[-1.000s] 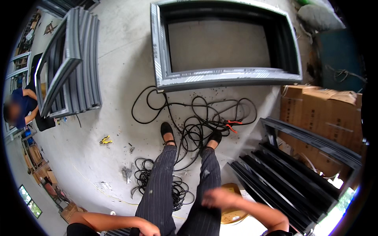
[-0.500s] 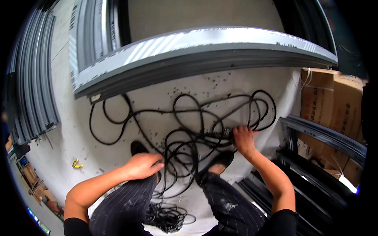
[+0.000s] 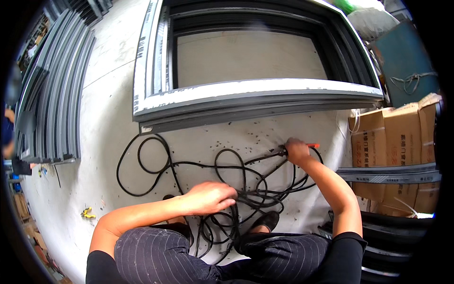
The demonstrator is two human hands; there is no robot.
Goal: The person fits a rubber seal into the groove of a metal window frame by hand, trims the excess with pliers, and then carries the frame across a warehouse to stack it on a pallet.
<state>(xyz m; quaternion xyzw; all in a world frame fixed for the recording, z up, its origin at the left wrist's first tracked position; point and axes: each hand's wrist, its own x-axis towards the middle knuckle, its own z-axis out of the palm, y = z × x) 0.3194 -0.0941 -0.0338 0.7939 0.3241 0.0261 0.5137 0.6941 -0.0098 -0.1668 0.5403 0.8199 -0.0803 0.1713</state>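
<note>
My right hand (image 3: 298,151) is closed around a slim object with an orange end (image 3: 313,145), whose kind I cannot make out. A dark part of it, or of the cord, shows at the hand's left side. Tangled black cord (image 3: 257,194) lies in loops over the floor between my feet and the window frame (image 3: 265,90). My left hand (image 3: 210,196) reaches over the tangle with loosely bent fingers. Its fingertips are close to the cord, and no cord shows plainly within them.
The grey frame stands beyond the cord. Long grey profiles (image 3: 61,94) are stacked at left. Cardboard boxes (image 3: 388,146) stand at right, with a profile (image 3: 392,174) in front and dark profiles (image 3: 383,246) nearer me. A small yellow object (image 3: 88,212) and dark scraps lie on the floor.
My right hand has moved forward toward the frame with the orange-ended object. My left hand has gone from beside my knee to the right, over the cord. The view has shifted.
</note>
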